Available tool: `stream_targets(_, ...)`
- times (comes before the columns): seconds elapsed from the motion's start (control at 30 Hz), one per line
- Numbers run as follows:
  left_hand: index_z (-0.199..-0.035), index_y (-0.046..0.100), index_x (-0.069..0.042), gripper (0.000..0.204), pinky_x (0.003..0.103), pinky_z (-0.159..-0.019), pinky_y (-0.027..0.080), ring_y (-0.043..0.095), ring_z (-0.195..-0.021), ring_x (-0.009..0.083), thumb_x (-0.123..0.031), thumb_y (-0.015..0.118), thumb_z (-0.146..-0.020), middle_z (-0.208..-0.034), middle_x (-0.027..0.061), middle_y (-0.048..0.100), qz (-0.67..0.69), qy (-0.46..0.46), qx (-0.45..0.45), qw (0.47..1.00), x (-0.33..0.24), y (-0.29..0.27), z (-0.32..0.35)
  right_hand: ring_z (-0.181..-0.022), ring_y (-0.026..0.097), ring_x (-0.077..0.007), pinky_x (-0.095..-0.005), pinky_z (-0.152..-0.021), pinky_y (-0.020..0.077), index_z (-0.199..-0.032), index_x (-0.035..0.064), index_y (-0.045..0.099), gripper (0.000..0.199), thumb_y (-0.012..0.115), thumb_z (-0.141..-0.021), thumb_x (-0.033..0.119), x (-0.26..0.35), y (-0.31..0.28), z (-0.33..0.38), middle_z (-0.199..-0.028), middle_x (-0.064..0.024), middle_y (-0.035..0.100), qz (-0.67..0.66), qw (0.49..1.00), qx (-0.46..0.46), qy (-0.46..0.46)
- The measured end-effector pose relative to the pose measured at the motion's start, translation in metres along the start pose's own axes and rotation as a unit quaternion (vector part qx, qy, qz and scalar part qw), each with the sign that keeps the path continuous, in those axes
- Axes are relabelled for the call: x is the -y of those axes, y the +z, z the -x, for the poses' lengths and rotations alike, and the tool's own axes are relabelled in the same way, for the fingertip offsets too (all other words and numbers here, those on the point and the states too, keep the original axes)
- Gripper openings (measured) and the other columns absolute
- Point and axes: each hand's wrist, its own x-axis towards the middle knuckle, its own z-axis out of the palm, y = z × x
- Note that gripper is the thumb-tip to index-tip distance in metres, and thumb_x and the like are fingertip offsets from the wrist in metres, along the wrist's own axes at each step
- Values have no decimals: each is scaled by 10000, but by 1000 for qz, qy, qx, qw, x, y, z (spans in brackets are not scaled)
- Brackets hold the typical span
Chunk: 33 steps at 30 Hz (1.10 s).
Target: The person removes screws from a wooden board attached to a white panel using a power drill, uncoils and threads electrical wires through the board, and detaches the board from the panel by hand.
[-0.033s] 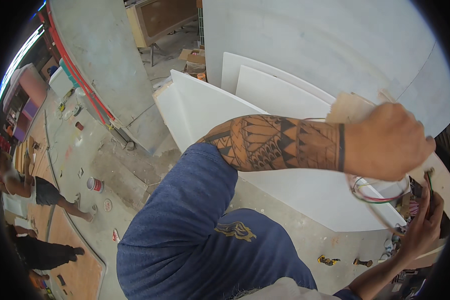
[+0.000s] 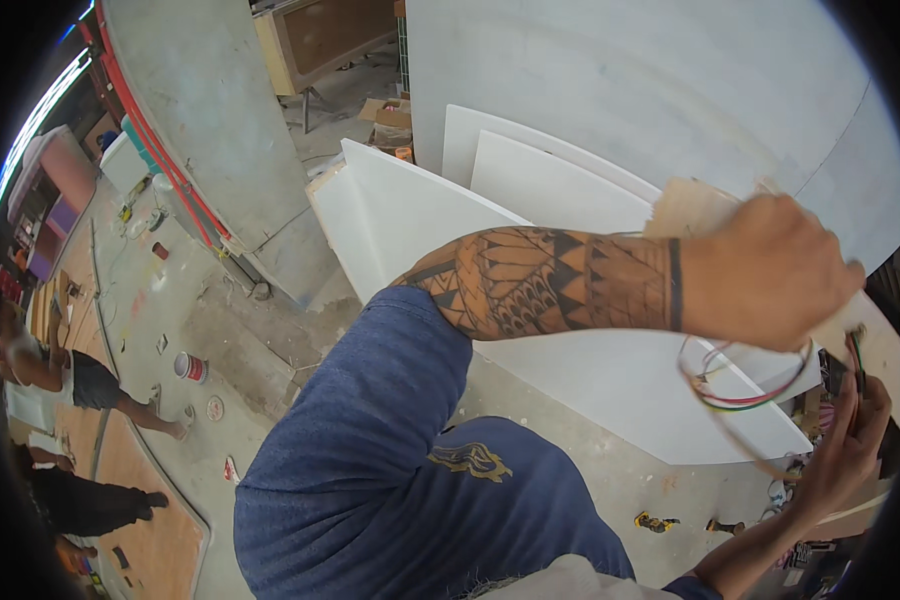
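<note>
My left hand point(image 2: 765, 275) is closed in a fist at the right, back of the hand toward me. Its tattooed forearm crosses from a blue sleeve, and the fingers' grip is hidden. Just below the fist hangs a loop of thin coloured wires point(image 2: 745, 402), red, green and white. More wires point(image 2: 856, 343) come out of a hole in a pale wooden board point(image 2: 882, 345). My right hand point(image 2: 852, 430) is lower right, under that hole, fingers pointing up and closed on these wires. Behind the left fist is a pale piece of wood point(image 2: 690, 207) with a ragged edge.
White panels point(image 2: 410, 215) lean against a grey curved wall point(image 2: 650, 80). Yellow-and-black tools point(image 2: 656, 522) lie on the floor. A paint can point(image 2: 190, 367) stands to the left. Two other people point(image 2: 95, 385) are at the far left, beside wooden sheeting point(image 2: 150, 500).
My left hand has shifted slightly left and up. The wire loop has swung a little left. My right hand has moved barely, still at the wires.
</note>
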Motion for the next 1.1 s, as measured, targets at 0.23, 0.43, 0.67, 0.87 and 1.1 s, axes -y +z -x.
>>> stream_targets(0.23, -1181, 727, -94, 570, 506, -761, 616, 765, -909, 391, -340, 896, -695, -935, 151, 782, 13, -221, 63, 973, -15, 22, -21, -905, 592, -124, -284, -853, 517, -1245, -3, 620, 201, 617, -1116, 152, -77, -5, 49, -1048, -62, 640, -125, 992, 10, 6)
stream_targets(0.43, -1218, 717, -105, 639, 456, -736, 612, 755, -760, 387, -375, 909, -672, -822, 146, 772, -17, -239, -9, 971, -30, 34, -21, -1140, 688, -237, -404, -1049, 504, -1117, 17, 637, 149, 599, -1107, 162, -194, 60, 117, -983, -105, 707, -353, 894, 257, 100)
stream_targets(0.67, -1306, 702, -71, 730, 428, -804, 610, 772, -867, 354, -396, 929, -693, -977, 177, 793, -55, -326, -13, 944, -27, 38, -17, -968, 663, -220, -413, -992, 532, -1077, 41, 615, 273, 588, -1129, 307, -289, 125, 197, -833, -43, 640, -498, 827, 196, 170)
stream_targets(0.87, -1291, 716, -189, 673, 493, -809, 611, 763, -944, 371, -436, 924, -701, -983, 114, 799, -138, -361, 100, 917, -16, 36, 12, -722, 435, -70, -244, -640, 340, -1079, -44, 692, 434, 545, -1147, 359, -358, 52, 148, -822, 16, 532, -398, 892, -74, 200)
stream_targets(1.1, -1343, 706, -187, 688, 488, -829, 598, 751, -973, 385, -364, 905, -709, -1089, 138, 786, -157, -291, 239, 913, -55, 45, 0, -789, 519, -89, -268, -714, 443, -1232, -113, 723, 328, 594, -1134, 173, -295, -98, 8, -892, -38, 604, -123, 973, -185, -58)
